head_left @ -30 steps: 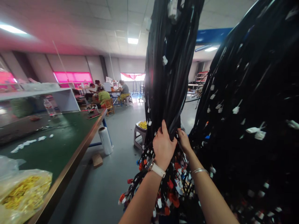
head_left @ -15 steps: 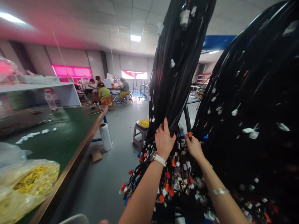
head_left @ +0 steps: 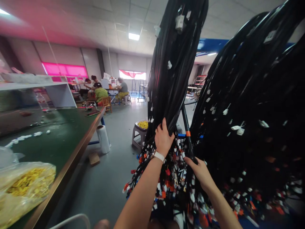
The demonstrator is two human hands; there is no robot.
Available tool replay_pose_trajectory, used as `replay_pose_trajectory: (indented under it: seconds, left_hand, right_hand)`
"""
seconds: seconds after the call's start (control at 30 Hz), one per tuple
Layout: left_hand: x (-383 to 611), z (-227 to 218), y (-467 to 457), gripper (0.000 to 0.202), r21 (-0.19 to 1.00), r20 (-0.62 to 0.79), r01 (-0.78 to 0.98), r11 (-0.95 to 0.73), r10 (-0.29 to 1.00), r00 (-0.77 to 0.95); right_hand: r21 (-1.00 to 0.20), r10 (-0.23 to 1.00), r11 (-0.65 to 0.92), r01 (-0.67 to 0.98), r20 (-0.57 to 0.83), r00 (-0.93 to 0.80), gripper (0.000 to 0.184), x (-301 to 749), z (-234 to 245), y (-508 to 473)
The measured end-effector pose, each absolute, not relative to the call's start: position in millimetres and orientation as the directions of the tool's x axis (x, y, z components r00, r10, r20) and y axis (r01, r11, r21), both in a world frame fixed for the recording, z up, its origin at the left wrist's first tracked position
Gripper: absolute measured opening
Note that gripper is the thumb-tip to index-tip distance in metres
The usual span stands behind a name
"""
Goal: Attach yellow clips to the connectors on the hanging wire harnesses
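A thick hanging bundle of black wire harnesses [head_left: 173,70] runs down the middle, with white connectors along it and many white, orange and red ones at its lower ends. My left hand [head_left: 163,137], with a white-strapped watch at the wrist, grips the lower part of this bundle, one finger pointing up along it. Just right of it, a single black wire harness [head_left: 186,119] with a band of orange tape stands apart from the bundle. Below that tape, my right hand [head_left: 199,170] is closed round the harness; its fingertips are partly hidden.
More black harnesses [head_left: 250,89] hang in a broad mass on the right. To the left stands a green-topped table [head_left: 69,127] with a bag of yellow parts [head_left: 28,181]. A grey stool [head_left: 137,135] bears more yellow pieces. Several people sit at tables farther back.
My right hand has slid down the single harness, from the orange tape to well below it. My left hand keeps its hold on the bundle. The view has shifted slightly to the right.
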State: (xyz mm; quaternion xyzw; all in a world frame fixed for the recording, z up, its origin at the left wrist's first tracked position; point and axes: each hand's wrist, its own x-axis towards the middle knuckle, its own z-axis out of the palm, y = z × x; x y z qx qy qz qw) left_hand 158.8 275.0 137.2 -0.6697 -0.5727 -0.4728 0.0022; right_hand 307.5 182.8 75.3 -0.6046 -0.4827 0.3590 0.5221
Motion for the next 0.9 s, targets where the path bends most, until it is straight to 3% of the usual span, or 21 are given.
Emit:
replay_pose_trajectory:
  seconds: [0.17,0.3,0.57,0.73,0.77,0.83,0.9]
  left_hand:
    - [160,135,276,0.083,0.526,0.655,0.772,-0.356,0.749,-0.1]
    - [160,135,276,0.086,0.519,0.653,0.782,-0.344,0.751,-0.103]
    - [151,133,267,0.084,0.543,0.639,0.745,-0.388,0.766,-0.067]
    - [128,92,203,0.059,0.572,0.756,0.593,-0.567,0.645,-0.113]
    - [122,79,186,0.054,0.587,0.741,0.556,-0.588,0.667,-0.077]
    - [113,50,155,0.052,0.64,0.625,0.46,-0.616,0.765,0.155]
    - [105,25,132,0.074,0.786,0.433,0.33,-0.523,0.846,0.311]
  right_hand:
    - [-0.99,0.976,-0.027,-0.136,-0.055,0.212,0.032,289,80,171]
    - [-0.974,0.98,-0.011,-0.227,-0.056,0.192,0.033,258,68,183]
    - [-0.967,0.967,0.147,-0.207,0.097,0.234,0.043,237,54,193]
    - [-0.962,0.954,0.21,-0.174,0.163,0.25,0.042,239,52,195]
    - [-0.965,0.948,0.214,-0.152,0.168,0.269,0.042,238,52,195]
    - [-0.974,0.94,0.191,-0.117,0.148,0.307,0.042,234,55,193]
    - [-0.982,0.941,0.146,-0.119,0.101,0.324,0.043,230,60,190]
